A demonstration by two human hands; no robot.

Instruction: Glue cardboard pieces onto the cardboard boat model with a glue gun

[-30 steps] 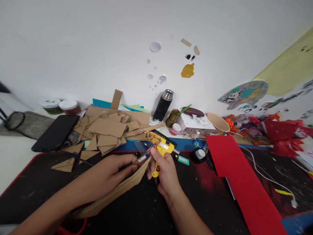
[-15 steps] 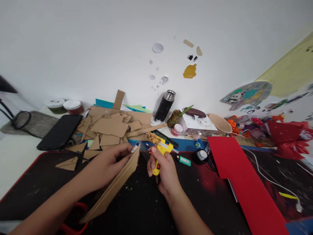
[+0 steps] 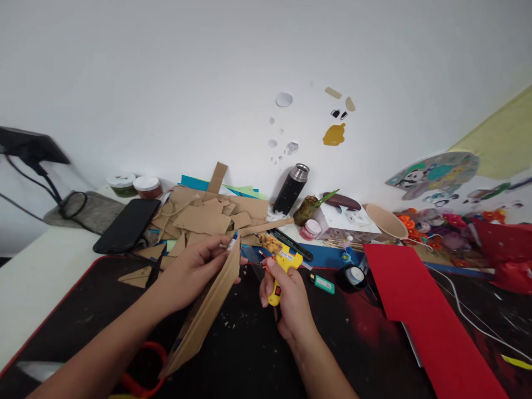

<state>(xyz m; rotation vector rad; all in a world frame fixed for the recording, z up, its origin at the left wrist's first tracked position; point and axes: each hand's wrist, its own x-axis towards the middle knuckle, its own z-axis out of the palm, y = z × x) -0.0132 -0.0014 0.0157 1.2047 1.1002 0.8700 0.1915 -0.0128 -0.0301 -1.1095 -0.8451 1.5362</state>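
Observation:
My left hand (image 3: 195, 271) grips a tall piece of cardboard (image 3: 208, 310), which stands tilted on the dark mat. A small blue-and-white item (image 3: 233, 240) shows at the fingertips, by the top corner of the cardboard. My right hand (image 3: 286, 293) is wrapped round the handle of a yellow glue gun (image 3: 285, 259). Its nozzle points up and to the left, a short way right of the cardboard and not touching it.
Cardboard scraps (image 3: 203, 219) lie piled behind my left hand, beside a black phone (image 3: 127, 224). Behind stands a black flask (image 3: 292, 188). Red-handled scissors (image 3: 143, 382) lie at the front left, a green lighter (image 3: 323, 284) and red card (image 3: 432, 321) at right.
The view has shifted, so the table things appear further right and slightly lower. The cardboard looks a little more upright. Both hands keep their holds.

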